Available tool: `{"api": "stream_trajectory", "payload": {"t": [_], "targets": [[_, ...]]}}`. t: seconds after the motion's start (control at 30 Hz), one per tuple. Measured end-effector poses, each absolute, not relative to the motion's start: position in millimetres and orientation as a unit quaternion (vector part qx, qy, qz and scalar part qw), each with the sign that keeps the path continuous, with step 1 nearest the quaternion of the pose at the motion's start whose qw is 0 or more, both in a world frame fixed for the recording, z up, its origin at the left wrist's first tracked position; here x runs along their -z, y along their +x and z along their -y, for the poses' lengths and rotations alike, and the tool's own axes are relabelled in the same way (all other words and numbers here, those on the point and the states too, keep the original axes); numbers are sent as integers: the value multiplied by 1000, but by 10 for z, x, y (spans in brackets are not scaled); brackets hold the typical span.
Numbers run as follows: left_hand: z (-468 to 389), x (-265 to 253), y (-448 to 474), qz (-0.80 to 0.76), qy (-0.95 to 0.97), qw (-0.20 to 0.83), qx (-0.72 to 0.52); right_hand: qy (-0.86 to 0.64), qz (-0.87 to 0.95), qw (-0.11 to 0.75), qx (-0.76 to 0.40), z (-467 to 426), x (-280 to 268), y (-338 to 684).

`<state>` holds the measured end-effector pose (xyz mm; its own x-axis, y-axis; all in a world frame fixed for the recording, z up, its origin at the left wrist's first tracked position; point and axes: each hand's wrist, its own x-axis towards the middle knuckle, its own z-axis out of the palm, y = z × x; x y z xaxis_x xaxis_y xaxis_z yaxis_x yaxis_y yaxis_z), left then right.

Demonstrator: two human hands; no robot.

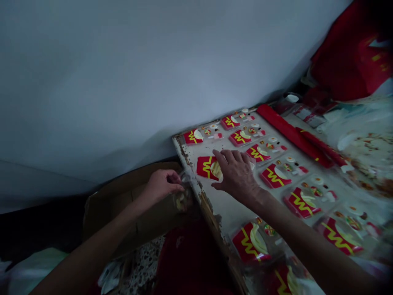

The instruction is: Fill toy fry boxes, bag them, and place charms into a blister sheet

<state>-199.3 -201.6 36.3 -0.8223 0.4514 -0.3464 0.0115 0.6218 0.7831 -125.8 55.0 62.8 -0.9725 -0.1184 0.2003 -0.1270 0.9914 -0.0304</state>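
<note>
My left hand (164, 184) is closed in a pinch beyond the table's left edge. At its fingertips is a blurred clear plastic pack (181, 201) with something yellowish inside. Over the table, my right hand (236, 174) has its fingers spread, reaching across a flat clear pack with a red fry carton (206, 167) bearing a yellow zigzag. That hand hides the pack's right part; whether it touches the pack I cannot tell. Similar packs, such as one with a red carton (274, 175), lie in rows around it, with small toy-like food pieces under clear plastic.
A worn white table (211, 200) has a chipped left edge, with an open cardboard box (138, 215) below it. Red folded strips (285, 127) lie across the table. Farther right are a clear bag of small pieces (373, 143) and a large red bag (346, 57). A pale wall (123, 82) stands behind.
</note>
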Motion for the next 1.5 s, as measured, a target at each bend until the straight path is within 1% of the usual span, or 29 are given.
{"api": "stream_trajectory", "payload": {"t": [0.1, 0.2, 0.27, 0.33, 0.4, 0.47, 0.5, 0.53, 0.67, 0.83, 0.93, 1.03, 1.17, 1.27, 1.4, 1.5], "targets": [[1991, -368, -2039, -850, 139, 274, -427, 59, 991, 110, -43, -474, -642, -1233], [1983, -394, -2106, -814, 120, 307, -479, 61, 989, 119, -64, -472, -658, -1198], [1981, -397, -2155, -791, 112, 326, -505, 77, 988, 111, -69, -518, -653, -1146], [1969, -377, -2203, -785, 109, 333, -510, 109, 988, 77, -77, -587, -628, -1069], [1937, -351, -2243, -785, 111, 344, -503, 165, 981, 20, -95, -661, -591, -977], [1888, -343, -2265, -781, 123, 373, -486, 200, 973, -25, -113, -723, -556, -883], [1863, -347, -2268, -777, 128, 391, -477, 197, 973, -32, -117, -749, -543, -842], [1839, -357, -2263, -772, 132, 412, -466, 180, 976, -28, -117, -770, -535, -806], [1772, -380, -2168, -744, 147, 473, -448, 70, 993, 35, -86, -813, -551, -721], [1676, -297, -1958, -709, 182, 497, -466, 29, 996, 67, -60, -747, -597, -634], [1603, -291, -1893, -715, 176, 481, -476, 20, 997, 56, -58, -727, -594, -530], [1536, -362, -1899, -733, 178, 473, -456, 59, 995, 20, -76, -787, -581, -405], [1434, -444, -1918, -736, 212, 509, -392, 117, 984, -32, -133, -937, -572, -291], [1350, -448, -1921, -732, 221, 527, -371, 140, 973, -60, -176, -1024, -570, -271], [1231, -508, -1980, -716, 265, 543, -351, 128, 977, -29, -170, -1043, -578, -242], [1098, -653, -2040, -724, 330, 528, -297, 94, 986, 6, -138, -1016, -600, -149]]}}
